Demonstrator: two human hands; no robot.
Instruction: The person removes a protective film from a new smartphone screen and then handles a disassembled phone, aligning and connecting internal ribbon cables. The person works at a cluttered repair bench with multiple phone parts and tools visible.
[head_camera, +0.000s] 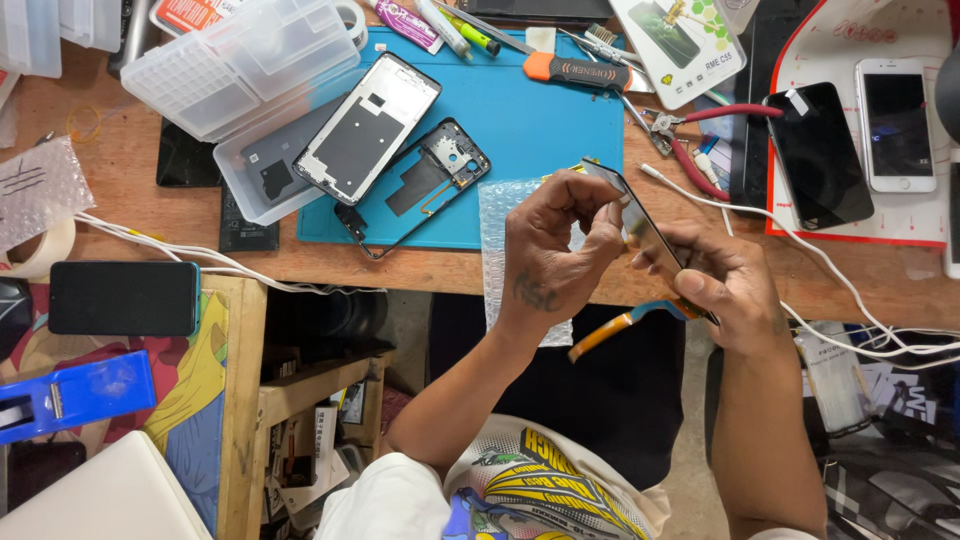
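Note:
My right hand (725, 285) holds a thin phone screen panel (640, 225) edge-on, tilted over the table's front edge. An orange and blue flex cable (620, 325) hangs from the panel's lower end. My left hand (555, 245) pinches the panel's upper part with thumb and fingers. A sheet of bubble wrap (500, 225) lies under my left hand, hanging over the table edge. On the blue work mat (540, 125) lie a phone mid-frame (368, 128) and a dark phone frame (425, 180).
A clear plastic parts box (240, 60) sits at the back left. A screwdriver with an orange handle (580, 70) and red-handled pliers (690, 135) lie near the mat. Two phones (818, 155) rest at right, one (122, 298) at left. White cables (830, 270) cross the table.

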